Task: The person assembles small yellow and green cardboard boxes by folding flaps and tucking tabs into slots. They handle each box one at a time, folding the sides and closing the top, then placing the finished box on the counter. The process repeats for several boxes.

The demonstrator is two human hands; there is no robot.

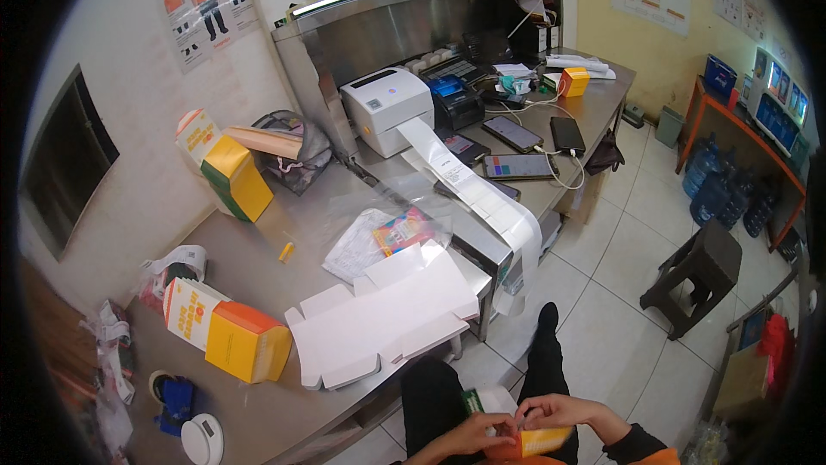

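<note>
Over the person's lap, at the lower edge of the view, both hands work close together on a small yellow-and-orange carton (546, 442). The left hand (471, 436) grasps it from the left, thumb and fingers bent at its edge; the right hand (557, 411) pinches its upper edge from the other side, though the fingertips partly hide the exact grip. Beyond the knees, flattened white cardboard (379, 320) lies on the metal table (249, 269). Left of it is a yellow carton with an orange band (249, 346), and farther back stands a yellow-and-green carton (237, 174). Behind, a white printer (387, 105) trails a paper strip (482, 198) off the table's edge.
</note>
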